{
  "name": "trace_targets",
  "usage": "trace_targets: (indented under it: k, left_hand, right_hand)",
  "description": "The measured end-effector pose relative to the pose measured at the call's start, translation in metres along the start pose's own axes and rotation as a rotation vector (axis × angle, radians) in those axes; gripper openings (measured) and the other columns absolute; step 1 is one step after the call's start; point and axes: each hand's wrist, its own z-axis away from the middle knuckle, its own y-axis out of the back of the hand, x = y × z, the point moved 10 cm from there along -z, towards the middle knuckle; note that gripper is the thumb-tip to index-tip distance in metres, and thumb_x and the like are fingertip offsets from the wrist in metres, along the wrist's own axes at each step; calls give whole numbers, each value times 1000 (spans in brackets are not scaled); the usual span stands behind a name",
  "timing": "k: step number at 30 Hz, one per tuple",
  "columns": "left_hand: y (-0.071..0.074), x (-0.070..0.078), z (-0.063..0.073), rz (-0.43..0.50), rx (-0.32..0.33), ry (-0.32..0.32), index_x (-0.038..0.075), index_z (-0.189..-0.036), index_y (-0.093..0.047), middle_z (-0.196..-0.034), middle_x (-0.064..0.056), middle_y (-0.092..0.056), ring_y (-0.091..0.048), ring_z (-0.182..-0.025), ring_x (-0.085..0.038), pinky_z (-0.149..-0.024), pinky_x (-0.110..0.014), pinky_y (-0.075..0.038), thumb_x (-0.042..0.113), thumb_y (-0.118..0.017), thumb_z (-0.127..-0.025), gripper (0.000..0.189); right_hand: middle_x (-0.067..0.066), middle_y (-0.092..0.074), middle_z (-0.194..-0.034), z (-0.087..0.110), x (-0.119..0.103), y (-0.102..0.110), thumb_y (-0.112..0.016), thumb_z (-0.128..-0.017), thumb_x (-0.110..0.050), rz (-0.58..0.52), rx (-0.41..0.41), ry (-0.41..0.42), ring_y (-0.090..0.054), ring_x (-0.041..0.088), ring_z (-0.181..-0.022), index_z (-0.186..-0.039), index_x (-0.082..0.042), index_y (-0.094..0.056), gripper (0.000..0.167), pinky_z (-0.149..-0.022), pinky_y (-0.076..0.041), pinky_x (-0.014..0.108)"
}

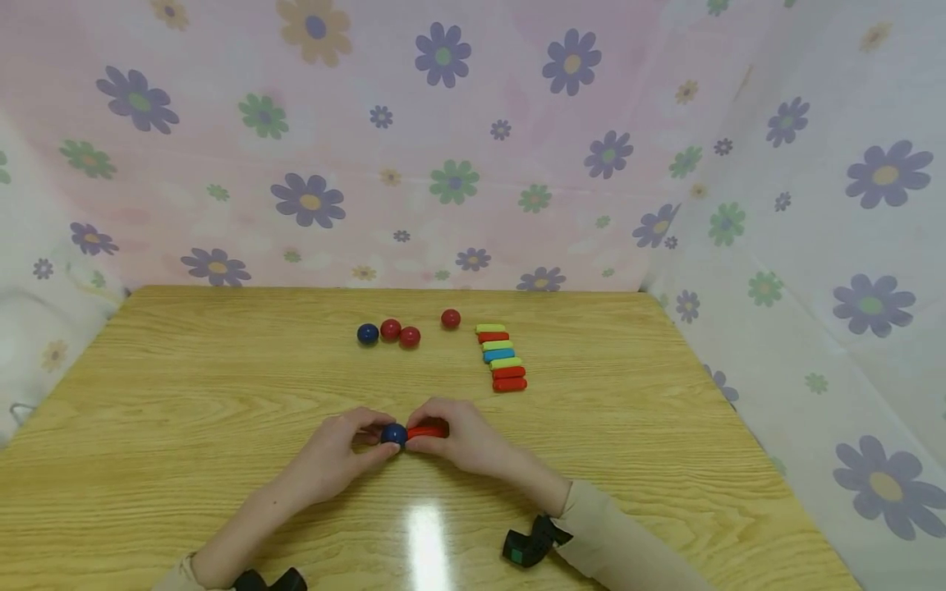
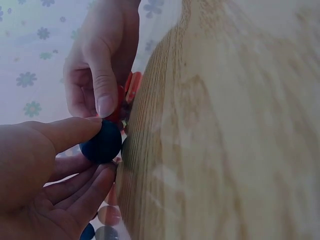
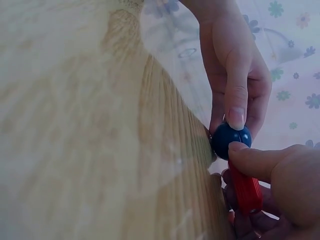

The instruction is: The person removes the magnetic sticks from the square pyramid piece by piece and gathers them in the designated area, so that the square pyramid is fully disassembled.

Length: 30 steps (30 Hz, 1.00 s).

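Between thumb and fingers, my left hand [image 1: 342,450] pinches a glossy dark blue ball [image 1: 394,434] just above the wooden table. My right hand [image 1: 464,437] grips a red rod [image 1: 426,432] from its right side. One end of the rod meets the ball. In the right wrist view the right thumb tip lies against the blue ball [image 3: 227,142], and the ridged red rod [image 3: 245,189] runs down from it inside the curled fingers. The left wrist view shows the blue ball [image 2: 102,142] under the left thumb, with the right hand [image 2: 102,60] beyond it.
Farther back on the wooden table [image 1: 222,369] sit another blue ball [image 1: 367,334] and several red balls [image 1: 451,319]. To their right lies a column of short yellow, red and blue rods [image 1: 498,355]. A flowered curtain [image 1: 458,148] stands behind the table's far edge.
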Motion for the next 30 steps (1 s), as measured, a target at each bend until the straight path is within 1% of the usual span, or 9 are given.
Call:
trace_targets:
  k: [10,16,18,21,24,28,30]
  left_hand:
    - [2,-1,1,-1,2,4,9,-119,-68,-111,-1,-69,-66,-100,-13,-87,-29,-56,24,-73,-92,31]
    - [3,-2,1,-10,3,4,9,-119,-68,-112,-2,-69,-66,-99,-13,-87,-29,-56,25,-73,-92,32]
    - [3,-2,0,-16,10,7,9,-119,-68,-112,-2,-69,-66,-99,-13,-86,-29,-56,24,-74,-92,32]
    - [3,-4,0,-23,25,30,9,-119,-68,-112,-2,-69,-65,-99,-12,-87,-30,-56,23,-75,-91,32]
    - [4,-6,-3,-25,48,58,10,-120,-68,-112,-1,-69,-64,-98,-11,-88,-31,-56,22,-75,-91,32]
    - [8,-6,-10,-18,86,48,7,-121,-67,-113,-5,-69,-64,-98,-13,-88,-33,-56,20,-73,-91,33]
    - [11,-6,-14,-13,102,38,5,-121,-66,-112,-7,-69,-64,-97,-14,-87,-33,-56,18,-73,-91,33]
  right_hand:
    - [-4,-71,-102,-2,-4,-2,-72,-93,-20,13,6,41,-60,6,-93,-106,-15,-72,14,-87,-50,22]
    - [-4,-69,-96,-1,-3,-1,-73,-93,-21,35,14,63,-57,5,-86,-103,-16,-73,11,-79,-48,20]
    - [-5,-69,-95,0,1,1,-74,-92,-21,39,20,49,-57,6,-86,-102,-16,-73,11,-79,-48,21]
    - [-7,-69,-98,4,11,10,-74,-92,-21,46,32,1,-58,7,-90,-102,-16,-73,12,-84,-49,23]
    - [-6,-70,-102,12,23,24,-76,-90,-19,72,75,-41,-60,10,-95,-103,-15,-73,13,-87,-50,26]
    - [-4,-70,-102,25,35,48,-79,-87,-15,119,171,-64,-61,13,-93,-101,-14,-73,16,-82,-52,26]
    - [-3,-70,-101,30,41,56,-80,-86,-14,124,199,-68,-62,13,-93,-101,-13,-73,17,-83,-53,26]
